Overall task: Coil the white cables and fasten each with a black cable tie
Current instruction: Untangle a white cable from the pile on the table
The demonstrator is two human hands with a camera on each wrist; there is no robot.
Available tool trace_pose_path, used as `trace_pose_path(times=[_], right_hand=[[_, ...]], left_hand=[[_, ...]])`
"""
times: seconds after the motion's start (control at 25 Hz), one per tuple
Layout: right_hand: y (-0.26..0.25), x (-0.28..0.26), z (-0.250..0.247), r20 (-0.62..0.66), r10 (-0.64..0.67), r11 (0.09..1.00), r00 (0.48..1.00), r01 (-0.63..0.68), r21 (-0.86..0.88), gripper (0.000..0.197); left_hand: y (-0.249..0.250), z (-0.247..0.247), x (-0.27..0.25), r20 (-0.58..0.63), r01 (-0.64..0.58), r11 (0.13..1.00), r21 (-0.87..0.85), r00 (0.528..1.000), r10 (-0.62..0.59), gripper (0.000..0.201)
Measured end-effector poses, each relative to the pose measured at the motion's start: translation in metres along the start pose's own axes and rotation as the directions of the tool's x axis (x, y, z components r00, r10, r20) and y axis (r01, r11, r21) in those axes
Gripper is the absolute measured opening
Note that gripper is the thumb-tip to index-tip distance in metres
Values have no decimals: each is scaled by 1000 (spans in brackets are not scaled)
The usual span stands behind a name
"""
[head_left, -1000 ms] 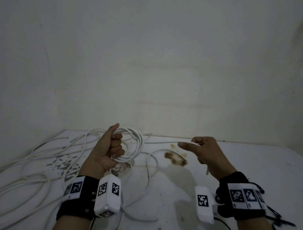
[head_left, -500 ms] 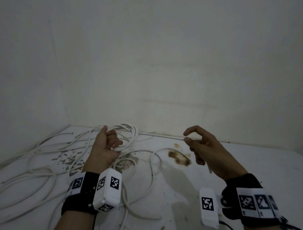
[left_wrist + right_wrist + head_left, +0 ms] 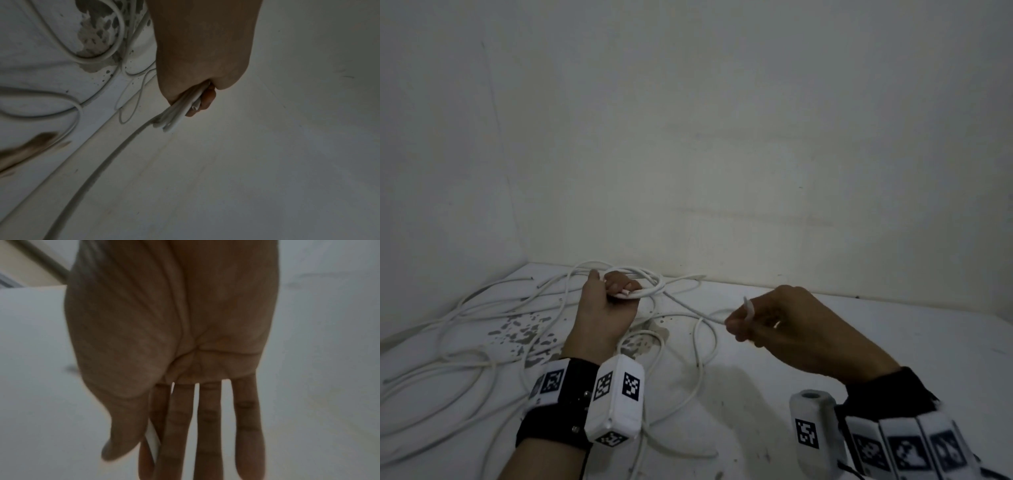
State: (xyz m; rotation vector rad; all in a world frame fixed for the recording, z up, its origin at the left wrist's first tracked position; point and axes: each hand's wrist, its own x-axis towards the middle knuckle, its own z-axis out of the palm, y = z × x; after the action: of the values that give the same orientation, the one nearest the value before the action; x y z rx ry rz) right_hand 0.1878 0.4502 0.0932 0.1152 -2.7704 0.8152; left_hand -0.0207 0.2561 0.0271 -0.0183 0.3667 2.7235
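Note:
A white cable lies partly wound into a small coil, and my left hand grips that coil in a fist near the back wall. In the left wrist view several strands and a cut end stick out of the fist. From the coil a free length of cable runs right to my right hand. The thumb and forefinger there pinch it near its end, which pokes upward. The right wrist view shows straight fingers and the thumb pressing the cable against the forefinger. No black tie is in sight.
More loose white cables sprawl over the left half of the white table, and some loop under my left wrist. Dark stains mark the surface. Walls close off the back and the left side.
My right hand has come down and closer to the left hand, and the cable end now points up from its pinch. My left hand has turned the coil flatter, still gripping it.

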Motion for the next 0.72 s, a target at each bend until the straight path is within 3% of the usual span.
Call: trace_pose_path(times=[0.12, 0.24, 0.36, 0.48, 0.6, 0.72], right_hand=[[-15, 4, 11, -24, -9, 999, 1000, 9, 37, 38], [-34, 9, 31, -8, -47, 944, 999, 48, 326, 32], [-33, 17, 36, -97, 39, 741, 995, 36, 670, 22], [-22, 20, 36, -135, 141, 570, 981, 32, 821, 23], [-13, 23, 39, -129, 195, 498, 972, 15, 867, 20], [-6, 24, 39, -182, 240, 534, 954, 27, 845, 21]], left_hand=[[-19, 14, -4, -25, 4, 989, 146, 1000, 0, 58], [-44, 26, -12, -55, 20, 915, 404, 998, 2, 52], [-60, 32, -28, -21, 40, 699, 714, 999, -36, 56], [-67, 33, -38, 45, 64, 491, 869, 977, -208, 67], [-77, 33, -44, 91, 93, 474, 875, 932, -351, 67], [-81, 38, -51, 96, 135, 470, 872, 896, -434, 66]])
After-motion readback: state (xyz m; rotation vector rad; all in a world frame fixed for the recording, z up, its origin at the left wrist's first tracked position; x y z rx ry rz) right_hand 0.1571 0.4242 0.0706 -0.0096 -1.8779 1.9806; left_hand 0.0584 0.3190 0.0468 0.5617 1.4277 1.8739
